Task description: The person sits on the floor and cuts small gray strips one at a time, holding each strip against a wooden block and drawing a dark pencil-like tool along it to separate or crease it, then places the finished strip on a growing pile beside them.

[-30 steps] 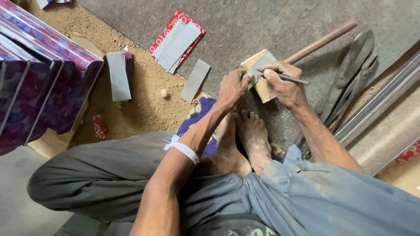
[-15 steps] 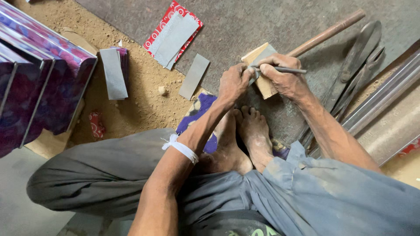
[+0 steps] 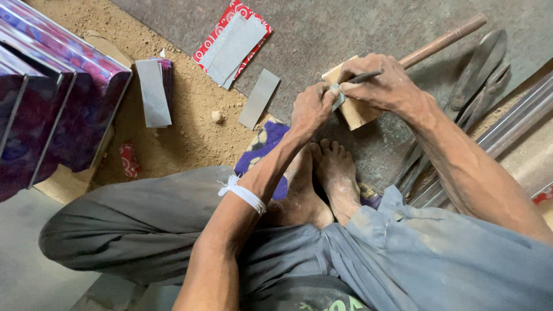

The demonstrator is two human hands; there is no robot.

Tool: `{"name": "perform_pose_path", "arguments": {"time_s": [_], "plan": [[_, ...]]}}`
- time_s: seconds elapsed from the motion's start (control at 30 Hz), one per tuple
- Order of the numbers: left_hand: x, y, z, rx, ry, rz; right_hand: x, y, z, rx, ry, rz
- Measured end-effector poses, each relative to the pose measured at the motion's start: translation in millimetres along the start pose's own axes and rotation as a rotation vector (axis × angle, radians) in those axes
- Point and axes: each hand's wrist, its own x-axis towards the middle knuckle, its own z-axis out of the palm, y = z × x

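I sit cross-legged on the floor. My left hand [image 3: 311, 109] pinches a small grey metal piece [image 3: 338, 98] that rests on a wooden block [image 3: 357, 114]. My right hand [image 3: 386, 86] grips a thin dark metal scriber [image 3: 363, 76] like a pen, its tip down at the metal piece. The two hands touch over the block. A white band circles my left wrist. My bare feet [image 3: 322, 178] lie just below the block.
Grey metal strips [image 3: 259, 98] lie on the floor, some on a red printed sheet [image 3: 230, 40]. Purple patterned metal boxes [image 3: 52, 98] stand at left on sandy ground. A wooden-handled tool [image 3: 443, 40], large shears [image 3: 478, 75] and metal bars [image 3: 518, 121] lie at right.
My right hand has turned the scriber from pointing right to pointing down-left and closed in against my left hand on the metal piece. The camera view shifted slightly.
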Motion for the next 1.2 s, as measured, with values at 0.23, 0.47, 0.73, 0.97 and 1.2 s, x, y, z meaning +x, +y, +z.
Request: {"name": "perform_pose_path", "arguments": {"time_s": [0.23, 0.47, 0.73, 0.97, 1.2], "plan": [[2, -7, 2, -0.043, 0.024, 0.065, 7, 11, 11, 0.078, 0.014, 0.081], [9, -8, 5, 0.04, -0.005, 0.027, 13, 9, 10, -0.011, 0.022, 0.2], [-9, -14, -64, -0.039, 0.121, 0.26, -44, -23, 24, 0.425, 0.519, 0.206], [24, -25, -188, 0.324, 0.182, 0.06, -59, -25, 60, 0.272, 0.525, 0.239], [42, -60, -210, 0.304, 0.367, 0.228, -63, -12, 64, 0.201, 0.516, 0.162]]}}
